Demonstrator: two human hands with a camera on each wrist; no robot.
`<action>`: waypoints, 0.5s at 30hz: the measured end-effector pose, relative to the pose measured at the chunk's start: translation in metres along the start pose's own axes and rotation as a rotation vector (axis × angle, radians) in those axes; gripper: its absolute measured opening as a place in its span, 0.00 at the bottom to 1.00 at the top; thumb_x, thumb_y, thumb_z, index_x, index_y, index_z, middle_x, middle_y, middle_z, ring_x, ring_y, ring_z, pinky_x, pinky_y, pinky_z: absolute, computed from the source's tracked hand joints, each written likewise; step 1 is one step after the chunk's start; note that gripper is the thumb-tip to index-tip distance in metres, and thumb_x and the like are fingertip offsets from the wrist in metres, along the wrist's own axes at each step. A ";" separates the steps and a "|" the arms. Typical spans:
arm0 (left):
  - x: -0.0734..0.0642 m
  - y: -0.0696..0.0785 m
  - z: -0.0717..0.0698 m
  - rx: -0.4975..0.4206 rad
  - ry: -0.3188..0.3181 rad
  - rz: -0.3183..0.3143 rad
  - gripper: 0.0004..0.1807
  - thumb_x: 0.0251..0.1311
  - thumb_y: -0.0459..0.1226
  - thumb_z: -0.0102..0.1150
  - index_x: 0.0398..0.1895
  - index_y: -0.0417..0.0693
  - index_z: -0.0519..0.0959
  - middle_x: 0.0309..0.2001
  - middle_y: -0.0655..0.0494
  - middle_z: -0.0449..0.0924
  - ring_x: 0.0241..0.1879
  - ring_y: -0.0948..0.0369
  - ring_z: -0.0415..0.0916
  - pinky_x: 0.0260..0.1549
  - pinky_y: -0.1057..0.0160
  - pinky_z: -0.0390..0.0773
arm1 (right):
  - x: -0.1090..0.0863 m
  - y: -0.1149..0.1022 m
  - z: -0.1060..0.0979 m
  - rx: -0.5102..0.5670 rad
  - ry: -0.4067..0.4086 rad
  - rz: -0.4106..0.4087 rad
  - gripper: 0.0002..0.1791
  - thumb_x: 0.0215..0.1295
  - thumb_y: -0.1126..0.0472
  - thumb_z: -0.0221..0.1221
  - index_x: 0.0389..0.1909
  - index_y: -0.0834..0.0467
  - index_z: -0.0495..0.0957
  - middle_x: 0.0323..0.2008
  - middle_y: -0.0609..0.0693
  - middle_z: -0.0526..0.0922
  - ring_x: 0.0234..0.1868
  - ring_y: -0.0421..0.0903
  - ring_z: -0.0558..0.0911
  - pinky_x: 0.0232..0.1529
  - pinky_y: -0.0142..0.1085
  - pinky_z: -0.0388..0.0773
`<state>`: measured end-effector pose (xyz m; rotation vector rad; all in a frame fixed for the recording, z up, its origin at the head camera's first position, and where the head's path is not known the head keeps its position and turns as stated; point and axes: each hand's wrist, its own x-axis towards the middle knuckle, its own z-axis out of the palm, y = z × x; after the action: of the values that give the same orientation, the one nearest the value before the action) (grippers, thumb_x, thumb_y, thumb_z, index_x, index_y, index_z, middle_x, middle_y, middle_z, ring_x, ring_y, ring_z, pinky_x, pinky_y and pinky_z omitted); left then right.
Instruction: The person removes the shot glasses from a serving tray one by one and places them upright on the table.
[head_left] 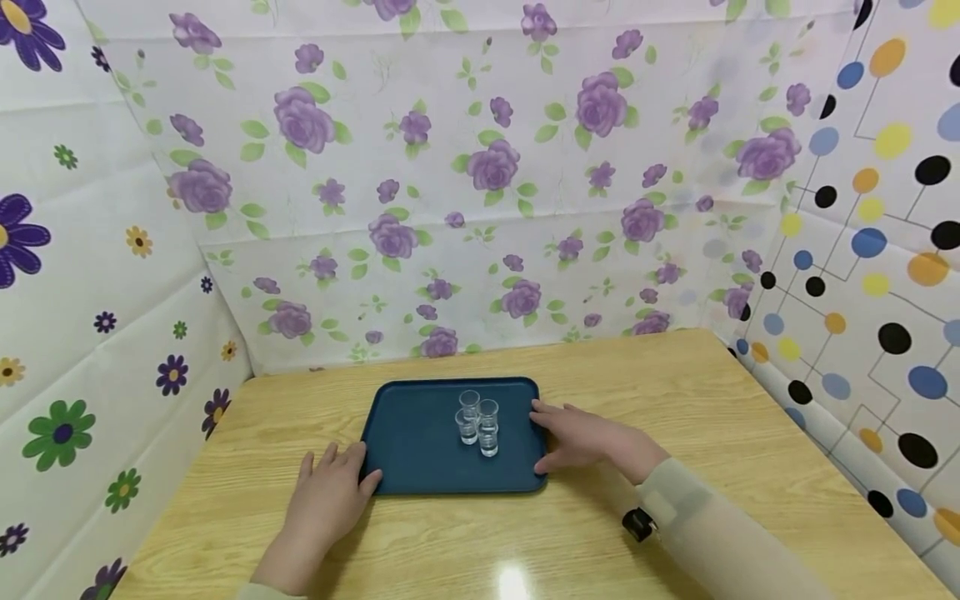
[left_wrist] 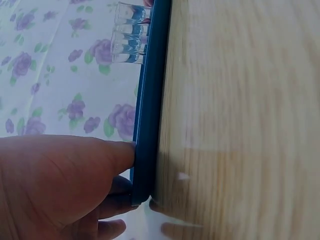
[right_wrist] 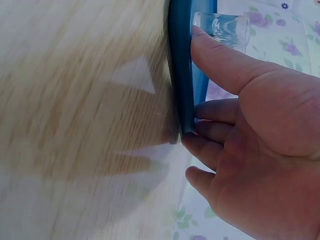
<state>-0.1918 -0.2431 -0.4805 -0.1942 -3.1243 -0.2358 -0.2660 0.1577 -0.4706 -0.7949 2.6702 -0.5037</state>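
Observation:
A dark blue rectangular tray (head_left: 427, 467) rests on the wooden table, several small clear shot glasses (head_left: 488, 440) grouped right of its middle. My left hand (head_left: 326, 496) is at the tray's left edge; its thumb (left_wrist: 122, 156) touches the rim near the front corner, while the other fingers extend forward, spread apart. At the right edge is my right hand (head_left: 581, 437), fingers extended and thumb (right_wrist: 212, 50) against the rim. In the right wrist view its other fingertips meet the tray's outer side. One glass (right_wrist: 220, 27) stands behind that thumb.
The light wooden table (head_left: 637, 375) extends around the tray. Flower-print cloth (head_left: 450, 208) hangs behind it, with patterned cloths (head_left: 885, 292) on both sides. A small black object (head_left: 639, 524) sits at the right wrist, below the sleeve.

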 end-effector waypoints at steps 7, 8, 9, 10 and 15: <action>-0.004 0.014 0.003 0.039 0.026 0.058 0.33 0.82 0.50 0.62 0.78 0.36 0.75 0.73 0.36 0.77 0.79 0.31 0.63 0.80 0.22 0.52 | -0.011 0.013 -0.007 0.042 -0.012 0.041 0.51 0.72 0.50 0.75 0.85 0.67 0.62 0.87 0.64 0.54 0.86 0.69 0.55 0.87 0.63 0.53; -0.004 0.017 0.004 0.043 0.030 0.065 0.33 0.82 0.50 0.62 0.78 0.36 0.75 0.73 0.36 0.78 0.79 0.31 0.63 0.80 0.22 0.53 | -0.012 0.014 -0.009 0.046 -0.012 0.048 0.51 0.72 0.50 0.76 0.85 0.67 0.62 0.87 0.64 0.54 0.85 0.72 0.55 0.86 0.64 0.55; -0.004 0.019 0.004 0.047 0.031 0.073 0.33 0.82 0.50 0.62 0.78 0.36 0.75 0.74 0.36 0.77 0.79 0.31 0.63 0.80 0.22 0.53 | -0.014 0.015 -0.010 0.052 -0.014 0.058 0.51 0.71 0.51 0.76 0.85 0.67 0.62 0.87 0.64 0.54 0.85 0.73 0.54 0.86 0.65 0.56; -0.005 0.022 0.004 0.052 0.033 0.080 0.34 0.82 0.50 0.62 0.78 0.36 0.75 0.74 0.37 0.77 0.79 0.32 0.64 0.80 0.22 0.53 | -0.015 0.016 -0.012 0.060 -0.017 0.067 0.51 0.71 0.52 0.77 0.85 0.67 0.62 0.87 0.64 0.54 0.85 0.74 0.53 0.85 0.65 0.56; -0.006 0.032 0.007 0.067 0.056 0.100 0.34 0.81 0.51 0.63 0.78 0.36 0.75 0.73 0.38 0.79 0.78 0.33 0.66 0.80 0.22 0.53 | -0.018 0.024 -0.015 0.091 -0.017 0.091 0.51 0.70 0.55 0.77 0.86 0.66 0.61 0.88 0.64 0.53 0.85 0.75 0.52 0.85 0.66 0.56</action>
<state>-0.1819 -0.2115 -0.4824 -0.3363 -3.0500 -0.1335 -0.2683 0.1902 -0.4637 -0.6463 2.6323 -0.5884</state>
